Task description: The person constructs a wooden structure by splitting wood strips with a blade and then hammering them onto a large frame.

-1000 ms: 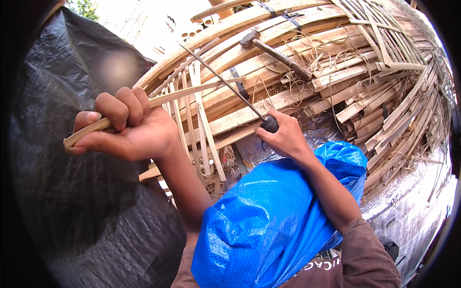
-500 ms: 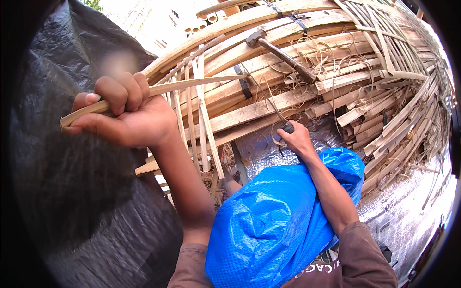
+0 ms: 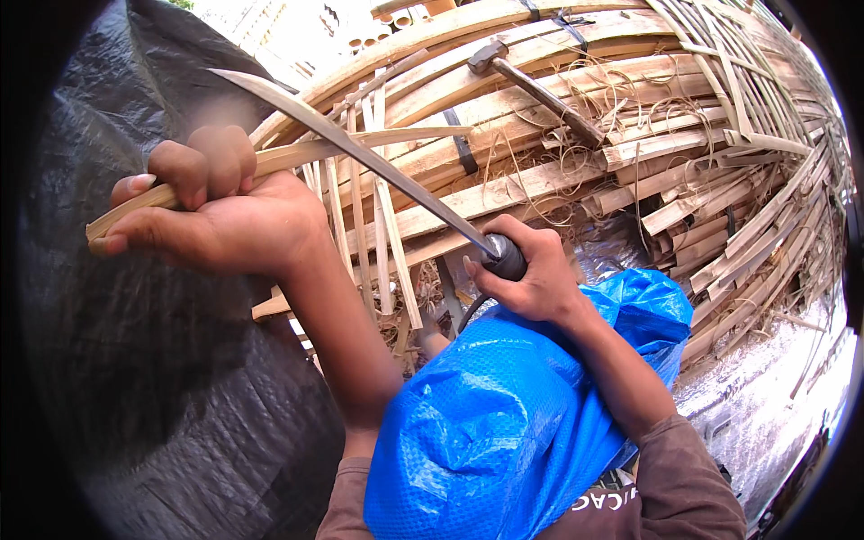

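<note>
My left hand (image 3: 225, 207) is raised at the left, closed around a split bamboo strip (image 3: 378, 137). One end of the strip sticks out past my thumb, and the tapered far end points right. In my right hand (image 3: 540, 270) is the black handle of a long knife (image 3: 373, 162), whose blade slants up and left. The blade crosses the strip in view, just right of my left hand; whether the two touch I cannot tell. A blue plastic sheet (image 3: 468, 423) covers my lap, below both hands.
Split bamboo (image 3: 540, 85) lies stacked ahead, with a hammer (image 3: 540, 94) on top and loose shavings around. Thin strips (image 3: 387, 243) lean beside my left forearm. A black tarp (image 3: 144, 342) hangs at the left. Silver foil sheeting (image 3: 756, 405) covers the ground at right.
My right hand has come nearer and turned, swinging the knife up and left until its blade crosses the strip. My left hand has shifted slightly left with the bamboo strip.
</note>
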Action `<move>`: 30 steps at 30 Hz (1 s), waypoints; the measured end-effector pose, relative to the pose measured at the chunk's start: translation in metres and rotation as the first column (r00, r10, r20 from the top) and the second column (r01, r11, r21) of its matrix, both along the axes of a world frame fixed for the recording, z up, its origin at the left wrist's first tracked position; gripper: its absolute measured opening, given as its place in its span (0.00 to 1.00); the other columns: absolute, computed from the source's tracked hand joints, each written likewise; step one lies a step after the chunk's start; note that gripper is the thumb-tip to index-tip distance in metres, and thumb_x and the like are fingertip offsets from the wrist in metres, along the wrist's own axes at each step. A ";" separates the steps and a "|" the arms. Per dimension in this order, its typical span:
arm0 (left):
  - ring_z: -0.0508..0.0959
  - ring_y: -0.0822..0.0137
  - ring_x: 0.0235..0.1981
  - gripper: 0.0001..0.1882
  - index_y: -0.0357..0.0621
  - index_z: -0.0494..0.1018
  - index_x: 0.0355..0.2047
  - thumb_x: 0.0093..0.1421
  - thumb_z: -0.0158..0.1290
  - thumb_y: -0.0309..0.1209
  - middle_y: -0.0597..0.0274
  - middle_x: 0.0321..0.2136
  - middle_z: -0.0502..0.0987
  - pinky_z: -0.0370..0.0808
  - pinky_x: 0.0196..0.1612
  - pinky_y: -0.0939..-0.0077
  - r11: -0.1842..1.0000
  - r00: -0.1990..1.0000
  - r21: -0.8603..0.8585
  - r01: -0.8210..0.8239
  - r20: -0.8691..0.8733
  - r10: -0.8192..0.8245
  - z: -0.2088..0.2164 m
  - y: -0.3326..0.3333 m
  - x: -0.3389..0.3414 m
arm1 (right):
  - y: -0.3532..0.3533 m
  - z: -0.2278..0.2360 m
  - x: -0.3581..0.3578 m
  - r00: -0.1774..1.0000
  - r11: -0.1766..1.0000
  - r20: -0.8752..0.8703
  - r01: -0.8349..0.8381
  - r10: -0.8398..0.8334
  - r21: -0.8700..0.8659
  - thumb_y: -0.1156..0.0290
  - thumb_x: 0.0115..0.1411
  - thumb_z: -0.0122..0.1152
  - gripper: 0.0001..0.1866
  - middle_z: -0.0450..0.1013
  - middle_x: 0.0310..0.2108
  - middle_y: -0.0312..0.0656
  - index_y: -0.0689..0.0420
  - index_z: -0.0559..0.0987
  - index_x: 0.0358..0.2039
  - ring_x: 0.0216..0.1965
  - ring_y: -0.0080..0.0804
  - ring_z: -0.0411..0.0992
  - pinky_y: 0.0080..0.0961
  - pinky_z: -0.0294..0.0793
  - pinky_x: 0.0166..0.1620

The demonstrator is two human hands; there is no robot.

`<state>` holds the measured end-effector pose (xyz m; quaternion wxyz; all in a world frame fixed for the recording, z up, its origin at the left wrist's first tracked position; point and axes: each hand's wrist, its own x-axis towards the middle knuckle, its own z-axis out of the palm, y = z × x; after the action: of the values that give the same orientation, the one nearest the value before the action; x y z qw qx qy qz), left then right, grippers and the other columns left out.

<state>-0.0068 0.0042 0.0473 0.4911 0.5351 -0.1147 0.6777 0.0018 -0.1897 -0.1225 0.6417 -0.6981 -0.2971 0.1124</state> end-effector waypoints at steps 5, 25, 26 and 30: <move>0.45 0.80 0.15 0.24 0.55 0.55 0.32 0.69 0.37 0.61 0.74 0.16 0.49 0.40 0.17 0.84 0.992 0.993 -0.054 -0.113 0.034 0.115 0.001 0.012 0.000 | 0.014 -0.044 0.004 0.997 0.996 -0.029 0.075 -0.076 -0.048 0.63 0.52 0.68 0.14 0.76 0.21 0.48 0.60 0.77 0.31 0.23 0.37 0.78 0.32 0.75 0.31; 0.46 0.78 0.16 0.24 0.55 0.54 0.30 0.70 0.34 0.60 0.73 0.17 0.48 0.46 0.20 0.84 0.977 0.978 -0.065 -0.205 0.012 0.206 -0.003 0.016 -0.011 | 0.013 -0.065 0.012 0.974 0.963 -0.083 0.190 -0.209 -0.192 0.62 0.50 0.66 0.15 0.74 0.20 0.51 0.62 0.75 0.28 0.23 0.41 0.77 0.35 0.74 0.31; 0.46 0.78 0.16 0.24 0.55 0.53 0.30 0.70 0.34 0.60 0.73 0.16 0.48 0.46 0.20 0.84 0.974 0.976 -0.071 -0.216 0.008 0.217 -0.005 0.020 -0.010 | 0.005 -0.080 0.023 0.954 0.910 -0.112 0.225 -0.279 -0.349 0.60 0.50 0.65 0.17 0.75 0.21 0.52 0.63 0.75 0.27 0.25 0.42 0.77 0.37 0.74 0.32; 0.46 0.78 0.16 0.24 0.55 0.53 0.30 0.69 0.34 0.61 0.73 0.16 0.48 0.46 0.20 0.84 0.974 0.979 -0.096 -0.203 0.012 0.205 -0.006 0.018 -0.014 | -0.015 -0.102 0.036 0.920 0.855 -0.170 0.243 -0.352 -0.458 0.59 0.51 0.65 0.18 0.78 0.24 0.51 0.62 0.79 0.31 0.29 0.45 0.80 0.38 0.76 0.35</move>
<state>-0.0212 0.0218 0.0410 0.4424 0.5129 -0.0324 0.7350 0.0375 -0.2048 -0.2248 0.5142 -0.8397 -0.0704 0.1597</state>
